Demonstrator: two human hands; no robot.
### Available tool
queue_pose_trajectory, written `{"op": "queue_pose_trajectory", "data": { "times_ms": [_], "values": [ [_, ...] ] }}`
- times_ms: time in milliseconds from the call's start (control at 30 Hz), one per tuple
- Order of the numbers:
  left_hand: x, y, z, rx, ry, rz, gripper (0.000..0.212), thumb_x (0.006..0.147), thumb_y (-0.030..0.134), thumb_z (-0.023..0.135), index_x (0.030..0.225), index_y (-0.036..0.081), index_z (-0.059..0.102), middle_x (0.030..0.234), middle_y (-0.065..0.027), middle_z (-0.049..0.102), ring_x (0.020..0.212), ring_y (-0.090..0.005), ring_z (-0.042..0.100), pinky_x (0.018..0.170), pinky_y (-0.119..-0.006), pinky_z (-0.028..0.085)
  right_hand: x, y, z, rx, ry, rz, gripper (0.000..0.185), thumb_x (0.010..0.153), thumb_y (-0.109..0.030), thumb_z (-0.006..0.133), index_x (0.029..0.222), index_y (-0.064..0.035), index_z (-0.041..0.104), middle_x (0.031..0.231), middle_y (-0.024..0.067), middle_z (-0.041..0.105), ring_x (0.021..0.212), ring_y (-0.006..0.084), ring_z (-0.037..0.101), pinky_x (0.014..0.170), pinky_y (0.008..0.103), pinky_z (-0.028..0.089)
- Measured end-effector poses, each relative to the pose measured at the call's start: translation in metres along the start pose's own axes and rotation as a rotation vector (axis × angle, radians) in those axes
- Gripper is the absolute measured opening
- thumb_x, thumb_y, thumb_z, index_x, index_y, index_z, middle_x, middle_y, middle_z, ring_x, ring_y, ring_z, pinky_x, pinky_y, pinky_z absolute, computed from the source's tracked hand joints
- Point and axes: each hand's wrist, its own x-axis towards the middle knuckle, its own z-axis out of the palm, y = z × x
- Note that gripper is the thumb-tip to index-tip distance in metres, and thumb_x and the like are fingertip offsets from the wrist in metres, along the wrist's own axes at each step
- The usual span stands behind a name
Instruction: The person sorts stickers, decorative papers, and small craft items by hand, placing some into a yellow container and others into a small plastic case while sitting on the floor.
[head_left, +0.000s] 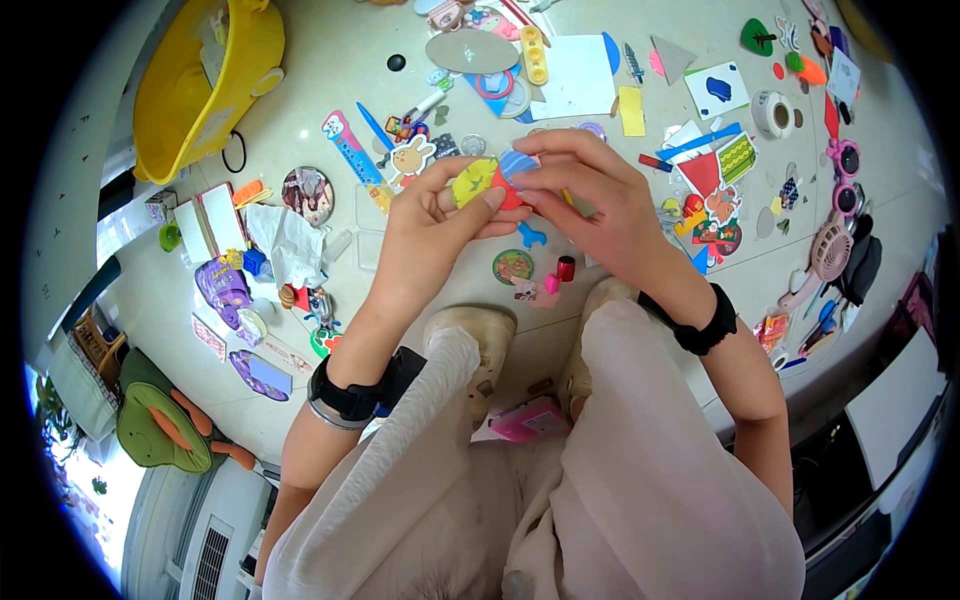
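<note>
Both hands are raised over the tiled floor, close together in front of me. My left hand holds a yellow-green patterned piece and a red piece between thumb and fingers; they overlap. The fingertips of my right hand pinch a blue striped piece against the red one. The pieces look flat, but their material cannot be told. Below the hands on the floor lie a small blue wrench-shaped toy, a round green-rimmed picture disc and a dark red cylinder.
Many small items surround the hands: a bunny cutout, a white paper sheet, a tape roll and a pink handheld fan. A yellow tub stands upper left. My shoes are just below the hands.
</note>
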Motion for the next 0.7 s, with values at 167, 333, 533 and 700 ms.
{"op": "queue_pose_trajectory", "data": {
  "times_ms": [167,333,533,700],
  "values": [
    [0.000,-0.002,0.000,0.021,-0.001,0.018,0.026,0.087,0.006,0.051,0.110,-0.003,0.045,0.093,-0.0142,0.061,0.083,-0.0205,0.064,0.075,-0.027,0.053,0.001,0.000,0.002,0.017,-0.023,0.019,0.019,0.071,0.005,0.057,0.088,-0.0040,0.061,0.095,0.0050,0.053,0.077,0.0167,0.058,0.062,0.0244,0.049],
    [0.000,-0.001,0.001,0.027,0.012,0.020,0.024,0.085,0.001,0.051,0.108,-0.005,0.046,0.094,-0.0132,0.061,0.083,-0.0189,0.063,0.073,-0.026,0.054,0.002,-0.005,0.002,0.035,-0.034,0.086,0.023,0.071,0.007,0.056,0.091,-0.0046,0.062,0.092,0.0050,0.053,0.074,0.0167,0.057,0.061,0.0245,0.049],
    [0.001,-0.004,0.001,0.018,0.006,0.000,0.023,0.085,0.001,0.051,0.107,-0.004,0.046,0.093,-0.0120,0.060,0.083,-0.0179,0.063,0.075,-0.025,0.053,0.005,-0.008,0.000,0.105,0.012,0.229,0.020,0.074,0.002,0.059,0.093,-0.0034,0.062,0.088,0.0077,0.057,0.073,0.0163,0.060,0.064,0.0247,0.050],
    [0.001,-0.006,-0.001,0.073,0.011,0.041,0.025,0.085,0.003,0.052,0.109,-0.004,0.046,0.095,-0.0140,0.061,0.085,-0.0197,0.063,0.078,-0.026,0.052,0.007,-0.011,-0.001,0.148,0.018,0.337,0.015,0.076,-0.002,0.061,0.090,-0.0014,0.061,0.083,0.0075,0.060,0.072,0.0157,0.061,0.065,0.0251,0.050]
  ]
}}
